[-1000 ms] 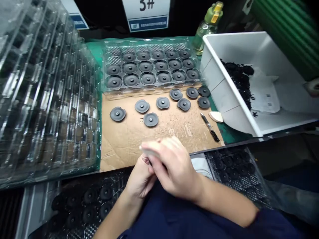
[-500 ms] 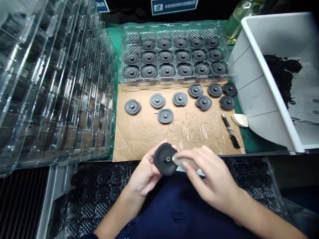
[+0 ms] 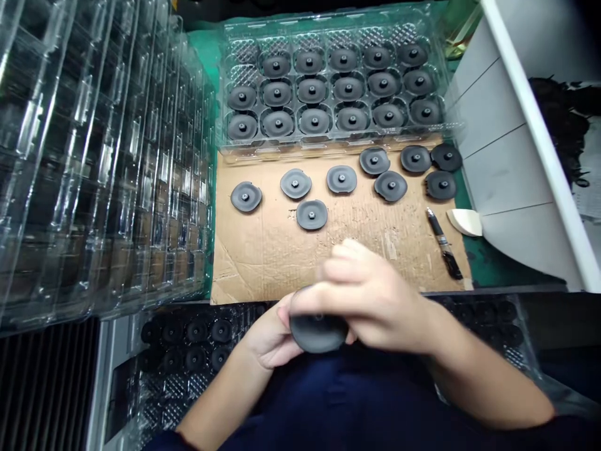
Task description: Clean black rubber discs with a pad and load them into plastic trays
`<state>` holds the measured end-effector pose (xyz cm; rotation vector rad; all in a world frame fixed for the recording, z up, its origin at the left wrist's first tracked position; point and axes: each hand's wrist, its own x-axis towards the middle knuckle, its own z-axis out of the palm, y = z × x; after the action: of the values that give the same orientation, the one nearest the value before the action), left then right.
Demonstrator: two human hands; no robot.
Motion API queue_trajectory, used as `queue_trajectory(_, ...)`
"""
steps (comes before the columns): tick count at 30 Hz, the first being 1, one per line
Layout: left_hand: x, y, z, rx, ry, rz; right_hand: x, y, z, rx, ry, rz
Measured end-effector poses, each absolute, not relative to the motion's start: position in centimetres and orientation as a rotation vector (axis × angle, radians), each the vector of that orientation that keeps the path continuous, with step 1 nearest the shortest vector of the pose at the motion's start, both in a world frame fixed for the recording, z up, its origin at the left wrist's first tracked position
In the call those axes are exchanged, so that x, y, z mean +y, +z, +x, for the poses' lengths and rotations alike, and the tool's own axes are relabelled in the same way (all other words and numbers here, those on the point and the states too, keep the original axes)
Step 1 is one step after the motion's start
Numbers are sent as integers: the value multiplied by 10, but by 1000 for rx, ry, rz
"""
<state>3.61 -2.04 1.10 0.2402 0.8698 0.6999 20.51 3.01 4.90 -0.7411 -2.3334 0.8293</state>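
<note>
In front of my body, my left hand [image 3: 270,338] is closed on the edge of a round black plastic disc [image 3: 319,335] with a small centre post. My right hand [image 3: 378,300] lies across the top of this disc, fingers curled in and partly blurred. Its fingers cover the upper part of the disc. Whatever sits inside the right fingers is hidden. Beyond the hands, several similar discs [image 3: 312,215] lie loose on a cardboard sheet [image 3: 253,263].
Behind the cardboard is a clear blister tray [image 3: 291,143] holding rows of discs. Stacked clear trays [image 3: 141,163] rise at left. A white bin [image 3: 507,150] with black scraps stands at right, near a pen [image 3: 444,243] and a cream wedge [image 3: 464,222]. More filled trays [image 3: 173,385] sit below the table edge.
My right hand has moved up and left over the disc, covering its upper part. The pale piece seen in its fingers before is now hidden. The camera view has shifted slightly.
</note>
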Motion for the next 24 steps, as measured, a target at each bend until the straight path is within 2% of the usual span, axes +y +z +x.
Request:
queue_trajectory(5,-20,7,34,603,594,-38,16,4,235,-2038,869,-1363)
queue_trajectory(10,-16,8,39,591,625,-47,-12,-38,247,-1981,1003,-1437)
queue_trajectory(14,-16,11,46,636,662,25,-6,-8,241,-1846,895,-1471)
queue_trajectory(19,-17,10,49,742,796,142,3,45,223,-2005,722,-1101)
queue_trajectory(21,-17,7,46,790,840,173,0,49,225,-2027,786,-1186)
queue_trajectory(24,-18,2,37,776,896,241,-4,38,239,-1905,1085,-1301)
